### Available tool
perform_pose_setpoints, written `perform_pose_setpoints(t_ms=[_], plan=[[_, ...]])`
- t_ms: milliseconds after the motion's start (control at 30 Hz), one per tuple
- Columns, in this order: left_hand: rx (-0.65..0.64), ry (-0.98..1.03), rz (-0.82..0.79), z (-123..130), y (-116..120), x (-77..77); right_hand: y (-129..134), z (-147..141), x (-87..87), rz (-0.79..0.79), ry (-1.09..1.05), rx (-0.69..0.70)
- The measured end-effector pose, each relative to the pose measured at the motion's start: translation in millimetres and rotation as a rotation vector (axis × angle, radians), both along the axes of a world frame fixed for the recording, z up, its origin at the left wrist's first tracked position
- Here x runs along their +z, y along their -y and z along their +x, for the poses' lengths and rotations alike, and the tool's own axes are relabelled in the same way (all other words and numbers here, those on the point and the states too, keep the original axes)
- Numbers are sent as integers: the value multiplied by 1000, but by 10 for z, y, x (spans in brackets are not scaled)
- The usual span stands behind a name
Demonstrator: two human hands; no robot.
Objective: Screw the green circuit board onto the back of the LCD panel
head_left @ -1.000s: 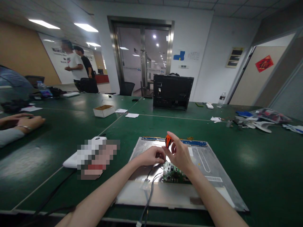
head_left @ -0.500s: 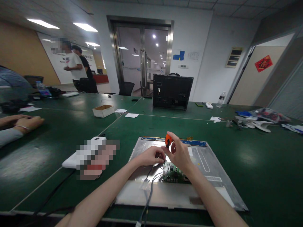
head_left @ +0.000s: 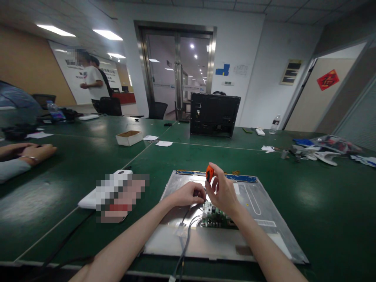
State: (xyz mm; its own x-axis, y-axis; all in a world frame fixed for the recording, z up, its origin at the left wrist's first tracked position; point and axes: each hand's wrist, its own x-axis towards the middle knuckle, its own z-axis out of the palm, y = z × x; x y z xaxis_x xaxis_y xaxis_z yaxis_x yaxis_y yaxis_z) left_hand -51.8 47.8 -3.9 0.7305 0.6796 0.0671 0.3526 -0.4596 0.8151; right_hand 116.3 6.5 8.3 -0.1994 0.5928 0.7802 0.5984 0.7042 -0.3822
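A silver metal panel point(head_left: 211, 243) lies flat on the green table, with a blue strip point(head_left: 243, 178) along its far edge. On it sits a green circuit board point(head_left: 216, 219), partly under my right wrist. My right hand point(head_left: 221, 190) grips an orange and black screwdriver point(head_left: 209, 173) upright at the board's far left corner. Close beside it, my left hand point(head_left: 190, 194) has its fingers pinched near the screwdriver's lower end; what they hold is hidden. Dark cables point(head_left: 187, 243) run from the board over the panel's near edge.
To the left are a white device point(head_left: 89, 199) and a blurred pinkish item point(head_left: 133, 194). Another person's hands point(head_left: 38, 153) rest at the far left. Beyond stand an open box point(head_left: 129, 138) and a black monitor point(head_left: 214, 115). Plastic bags and parts point(head_left: 326, 147) lie right.
The screwdriver's handle looks slightly turned in my right hand, whose fingers have shifted a little. My left hand stays nearly in place. The view has shifted slightly.
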Motion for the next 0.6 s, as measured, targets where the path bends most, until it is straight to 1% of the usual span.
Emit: perform_pose_setpoints(t_ms=[133, 333, 500, 600], plan=[[10, 0, 16, -6, -4, -1, -15, -13, -8, 32, -3, -32], [7, 8, 25, -8, -23, -28, -22, -9, -17, 41, 10, -31], [-4, 4, 20, -4, -25, -26, -8, 5, -20, -17, 10, 14], [-7, 1, 16, -2, -16, -19, 2, 8, -10, -25, 8, 41]])
